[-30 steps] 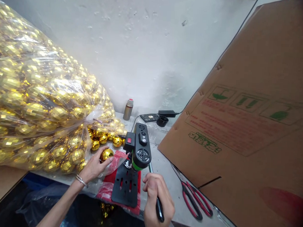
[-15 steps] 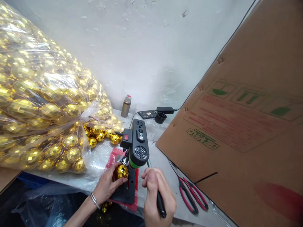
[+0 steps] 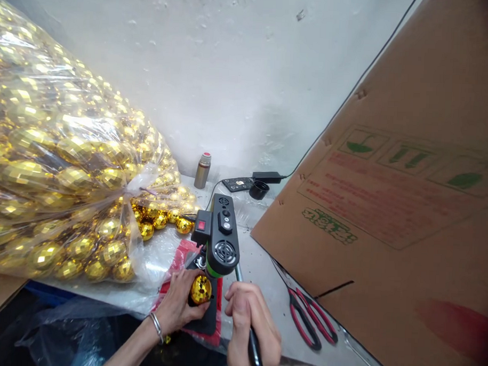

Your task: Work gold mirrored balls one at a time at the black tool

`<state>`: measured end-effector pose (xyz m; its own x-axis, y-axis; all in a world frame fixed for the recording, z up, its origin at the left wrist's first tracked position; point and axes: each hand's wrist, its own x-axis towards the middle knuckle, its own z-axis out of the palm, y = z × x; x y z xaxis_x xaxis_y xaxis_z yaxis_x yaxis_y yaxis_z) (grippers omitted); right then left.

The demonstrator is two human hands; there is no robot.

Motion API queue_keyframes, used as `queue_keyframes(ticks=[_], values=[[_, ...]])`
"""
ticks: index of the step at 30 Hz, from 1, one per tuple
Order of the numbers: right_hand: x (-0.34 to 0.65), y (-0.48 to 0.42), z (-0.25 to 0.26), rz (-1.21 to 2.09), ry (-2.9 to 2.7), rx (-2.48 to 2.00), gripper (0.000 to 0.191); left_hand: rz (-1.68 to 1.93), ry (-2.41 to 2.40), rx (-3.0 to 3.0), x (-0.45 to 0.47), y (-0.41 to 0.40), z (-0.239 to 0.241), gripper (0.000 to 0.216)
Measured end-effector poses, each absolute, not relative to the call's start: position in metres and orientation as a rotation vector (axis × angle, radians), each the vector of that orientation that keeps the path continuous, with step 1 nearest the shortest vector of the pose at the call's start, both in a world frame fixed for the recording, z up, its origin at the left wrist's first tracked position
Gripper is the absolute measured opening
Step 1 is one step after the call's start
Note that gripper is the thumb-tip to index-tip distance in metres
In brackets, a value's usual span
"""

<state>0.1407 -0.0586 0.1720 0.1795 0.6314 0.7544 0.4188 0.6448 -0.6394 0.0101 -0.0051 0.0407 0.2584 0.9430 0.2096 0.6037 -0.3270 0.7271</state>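
Head view: left hand [image 3: 179, 301] grips gold ball [image 3: 201, 290], lower centre of frame, over black base plate [image 3: 209, 319]. Right hand [image 3: 254, 325] wrapped round lever [image 3: 239, 273], just right. Risk: ball's finger-held only; off-centre lever force could roll it or pinch fingertips under machine head [image 3: 224, 235].

Clear bag [image 3: 74, 161]: cut off, left edge
Carton [image 3: 385, 278]: cut off, right edge
Red print [image 3: 359, 200]: too blurred to read
Baseplate [image 3: 210, 319]: partly hidden by left hand [image 3: 179, 301], gold ball [image 3: 201, 290]

Surface [image 3: 260, 274] has red sheet [image 3: 184, 250] under blk press [image 3: 225, 230]. Bottle [image 3: 203, 172] behind press, to L; scissors [image 3: 308, 312] R of it.
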Motion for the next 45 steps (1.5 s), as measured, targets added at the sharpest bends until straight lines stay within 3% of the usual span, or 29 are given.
queue_keyframes(ticks=[7, 27, 45], values=[[0.127, -0.063, 0.142, 0.119, -1.304, -1.014, 0.030, 0.810, 1.368, 1.988, 0.009, -0.007, 0.040, 0.051], [0.132, -0.041, 0.123, -0.141, -1.341, -0.859, 0.034, 0.817, 1.399, 1.979, 0.013, -0.006, 0.042, 0.044], [0.125, -0.036, 0.115, -0.096, -1.223, -0.826, 0.037, 0.861, 1.353, 2.015, 0.012, -0.004, 0.035, 0.051]])
